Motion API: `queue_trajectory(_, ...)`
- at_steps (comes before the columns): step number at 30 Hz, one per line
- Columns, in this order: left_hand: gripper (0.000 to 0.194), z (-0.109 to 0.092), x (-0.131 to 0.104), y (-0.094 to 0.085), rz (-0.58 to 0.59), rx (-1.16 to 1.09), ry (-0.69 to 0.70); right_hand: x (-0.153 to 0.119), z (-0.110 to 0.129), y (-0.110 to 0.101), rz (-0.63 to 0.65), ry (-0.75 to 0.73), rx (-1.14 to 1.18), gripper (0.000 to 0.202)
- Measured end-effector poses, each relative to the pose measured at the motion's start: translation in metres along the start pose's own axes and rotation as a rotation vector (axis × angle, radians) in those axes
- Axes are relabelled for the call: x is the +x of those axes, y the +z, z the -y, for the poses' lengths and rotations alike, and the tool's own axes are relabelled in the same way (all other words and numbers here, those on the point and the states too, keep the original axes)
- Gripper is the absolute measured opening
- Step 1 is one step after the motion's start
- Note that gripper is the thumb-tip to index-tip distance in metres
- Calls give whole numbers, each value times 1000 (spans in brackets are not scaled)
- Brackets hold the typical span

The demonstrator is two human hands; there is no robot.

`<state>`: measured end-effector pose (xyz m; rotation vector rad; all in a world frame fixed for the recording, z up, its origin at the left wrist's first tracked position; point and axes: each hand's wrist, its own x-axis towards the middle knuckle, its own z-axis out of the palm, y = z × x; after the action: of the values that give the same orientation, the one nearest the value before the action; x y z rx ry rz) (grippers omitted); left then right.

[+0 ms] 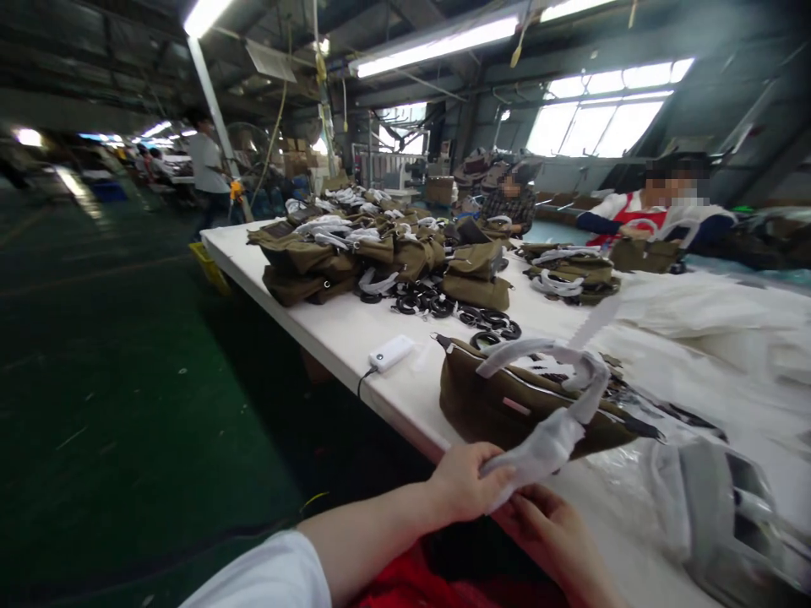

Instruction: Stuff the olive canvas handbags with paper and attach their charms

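Observation:
An olive-green handbag stands near the table's front edge, with a zip along its top and a small pink label on its side. Pale wrapping covers its looped handle. My left hand is closed around a bunched piece of white wrapping paper in front of the bag. The paper reaches up to the handle; whether it is joined there I cannot tell. Just below, the fingers of my right hand are bent and pressed together at the paper's lower end. Its grip is partly hidden.
Many olive bags lie piled on the white table. Black coiled straps and a white box with a cable lie closer. Clear plastic is at right. Co-workers sit across the table.

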<state>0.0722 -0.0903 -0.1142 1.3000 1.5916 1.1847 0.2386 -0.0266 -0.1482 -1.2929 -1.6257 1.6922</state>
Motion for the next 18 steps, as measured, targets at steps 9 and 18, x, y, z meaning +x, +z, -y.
queue_trajectory(9,40,-19,-16,-2,-69,145,57,13,-7,11,-89,83,197,29)
queue_trajectory(18,36,-12,-18,2,-78,213,133,8,-5,25,-44,86,403,32)
